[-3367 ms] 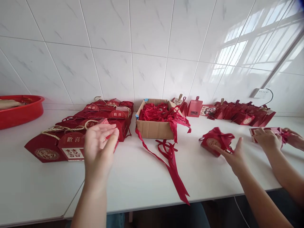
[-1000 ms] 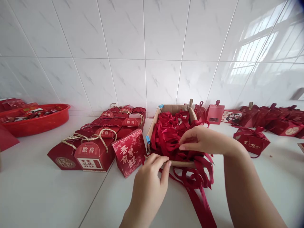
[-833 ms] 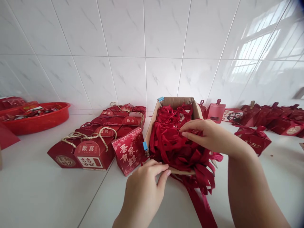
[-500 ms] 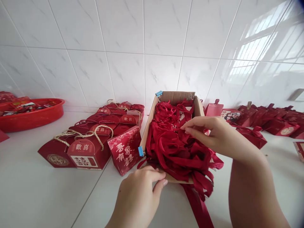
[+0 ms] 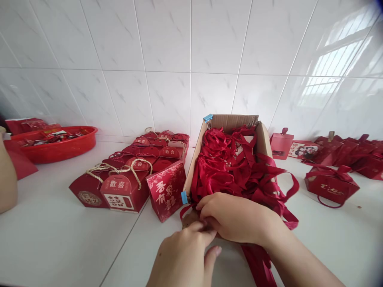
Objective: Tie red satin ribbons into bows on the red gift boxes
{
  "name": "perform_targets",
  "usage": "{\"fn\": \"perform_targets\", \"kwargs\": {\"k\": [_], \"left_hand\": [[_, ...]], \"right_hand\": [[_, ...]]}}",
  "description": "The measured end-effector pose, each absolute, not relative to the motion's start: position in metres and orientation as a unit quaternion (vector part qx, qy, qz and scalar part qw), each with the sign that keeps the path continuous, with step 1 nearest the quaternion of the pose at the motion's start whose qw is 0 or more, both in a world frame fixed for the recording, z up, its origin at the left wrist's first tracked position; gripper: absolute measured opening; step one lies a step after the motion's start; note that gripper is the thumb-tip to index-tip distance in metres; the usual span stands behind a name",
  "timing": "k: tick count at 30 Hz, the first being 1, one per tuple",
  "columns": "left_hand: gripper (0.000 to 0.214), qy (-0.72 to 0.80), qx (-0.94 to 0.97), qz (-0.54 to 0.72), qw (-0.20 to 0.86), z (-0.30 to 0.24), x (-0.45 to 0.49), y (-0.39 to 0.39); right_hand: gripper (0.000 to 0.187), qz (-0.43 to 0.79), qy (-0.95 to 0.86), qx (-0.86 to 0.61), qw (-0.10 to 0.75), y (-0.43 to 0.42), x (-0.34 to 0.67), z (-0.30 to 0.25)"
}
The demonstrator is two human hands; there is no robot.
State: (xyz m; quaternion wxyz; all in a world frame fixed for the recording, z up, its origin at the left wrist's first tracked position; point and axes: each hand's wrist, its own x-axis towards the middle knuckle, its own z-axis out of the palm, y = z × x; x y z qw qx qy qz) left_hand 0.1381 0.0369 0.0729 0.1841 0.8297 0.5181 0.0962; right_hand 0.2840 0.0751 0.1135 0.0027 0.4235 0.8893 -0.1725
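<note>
my right hand [image 5: 236, 217] lies over the near rim of the cardboard box [image 5: 192, 171], its fingers [image 5: 207, 206] curled in tight and pointing left. whether they pinch a ribbon or only press on the rim i cannot tell, since the knuckles cover it. my left hand [image 5: 182, 259] comes up from below, fingertips tucked against the right fingertips at that same rim, thumb lying loose on the table; what it grips, if anything, is hidden too. the box sits just beyond my knuckles, open on top, plain brown, with a blue clip [image 5: 184, 197] on its near left corner. it is heaped with red ribbons [image 5: 227, 167], glossy and tangled, some looping over the right wall and one long strip [image 5: 257, 263] trailing toward me under my right wrist. touching the box on the left leans a red gift box with gold writing [image 5: 166, 195], and behind that a cluster of red boxes with rope handles [image 5: 125, 179]. further left is a red basin [image 5: 60, 147]. to the right stands a tied gift box [image 5: 330, 185], well apart, and a row of red boxes [image 5: 350, 153] by the tiled wall.
</note>
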Motion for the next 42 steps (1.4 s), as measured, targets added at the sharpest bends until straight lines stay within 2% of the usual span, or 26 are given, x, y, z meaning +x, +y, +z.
{"fn": "perform_targets", "kwargs": {"k": [8, 18, 21, 25, 32, 38, 42], "left_hand": [[0.042, 0.521, 0.826, 0.071, 0.203, 0.076, 0.139, 0.033], [0.038, 0.517, 0.828, 0.101, 0.19, 0.078, 0.14, 0.031], [0.039, 0.513, 0.832, 0.104, 0.184, 0.078, 0.14, 0.031], [0.042, 0.517, 0.831, 0.089, 0.184, 0.076, 0.139, 0.031], [0.043, 0.521, 0.83, 0.093, 0.176, 0.076, 0.14, 0.032], [0.039, 0.501, 0.828, 0.221, 0.118, 0.065, 0.149, 0.045], [0.054, 0.445, 0.831, 0.322, 0.088, 0.045, 0.16, 0.063]], "right_hand": [[0.029, -0.137, 0.854, 0.492, 0.098, 0.075, 0.28, 0.109], [0.024, -0.11, 0.852, 0.509, 0.051, 0.077, 0.29, 0.105], [0.027, -0.093, 0.858, 0.503, 0.038, 0.077, 0.294, 0.107], [0.044, -0.109, 0.87, 0.481, 0.0, 0.078, 0.3, 0.11], [0.043, -0.081, 0.855, 0.495, -0.133, 0.078, 0.309, 0.122], [0.039, -0.07, 0.788, 0.482, -0.377, 0.077, 0.316, 0.13], [0.032, -0.057, 0.713, 0.445, -0.539, 0.074, 0.317, 0.131]]}}
